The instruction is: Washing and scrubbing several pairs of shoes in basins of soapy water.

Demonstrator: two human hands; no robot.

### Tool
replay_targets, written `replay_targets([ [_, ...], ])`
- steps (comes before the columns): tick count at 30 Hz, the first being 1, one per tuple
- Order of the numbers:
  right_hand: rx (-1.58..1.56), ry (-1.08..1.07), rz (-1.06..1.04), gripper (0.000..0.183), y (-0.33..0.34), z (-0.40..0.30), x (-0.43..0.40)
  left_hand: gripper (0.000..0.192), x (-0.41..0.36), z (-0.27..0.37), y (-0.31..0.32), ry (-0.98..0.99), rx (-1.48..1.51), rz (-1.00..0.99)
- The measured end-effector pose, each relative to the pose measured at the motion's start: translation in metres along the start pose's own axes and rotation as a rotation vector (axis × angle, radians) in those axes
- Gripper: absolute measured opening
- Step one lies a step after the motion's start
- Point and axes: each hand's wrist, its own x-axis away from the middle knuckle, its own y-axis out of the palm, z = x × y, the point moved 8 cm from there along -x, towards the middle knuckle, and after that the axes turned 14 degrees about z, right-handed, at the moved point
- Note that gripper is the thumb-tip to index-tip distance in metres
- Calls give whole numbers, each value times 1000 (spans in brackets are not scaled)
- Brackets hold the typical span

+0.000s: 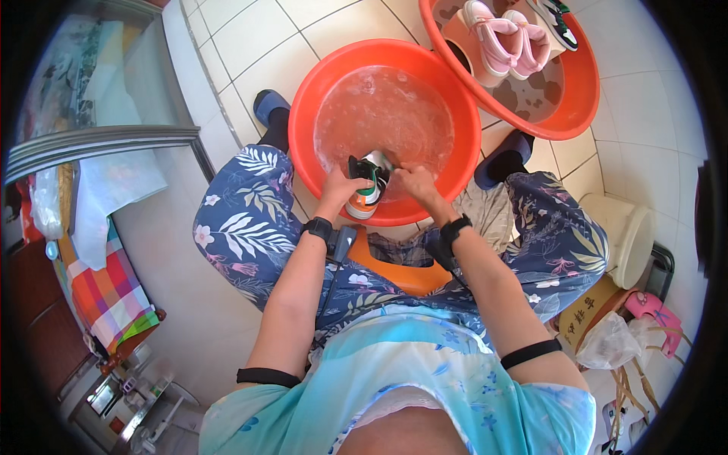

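Note:
My left hand grips a white, black and green sneaker with an orange patch near its heel. The sneaker is tilted over the near side of a red plastic basin, its toe pointing away from me. Cloudy, sudsy water fills the basin's bottom. Beside the toe, my right hand has its fingers curled at the far right side of the sneaker. Whatever may be between those fingers is too hidden to make out.
A second red basin at the upper right holds pink shoes and another sneaker on supports above dark water. An orange stool is beneath me. A cream lidded bucket stands by the tiled wall at right.

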Motion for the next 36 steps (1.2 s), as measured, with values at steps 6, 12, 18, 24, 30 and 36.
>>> replay_targets([
  [6, 134, -85, 50, 37, -4, -48, 19, 45, 19, -5, 31, -325, 289, -390],
  [12, 426, 80, 64, 36, -19, -9, -2, 45, 14, -20, 33, -341, 255, -339],
  [18, 322, 55, 60, 40, -41, 18, 1, 87, 19, -11, 34, -363, 47, -366],
  [24, -159, -16, 123, 46, -26, -33, 37, 68, 25, 20, 34, -142, 316, -388],
  [30, 28, 65, 83, 42, -46, -19, 26, 69, 34, 58, 10, 248, -524, -110],
  [36, -29, -8, 135, 43, -57, -23, 24, 71, 43, 73, 8, 351, -744, -268],
])
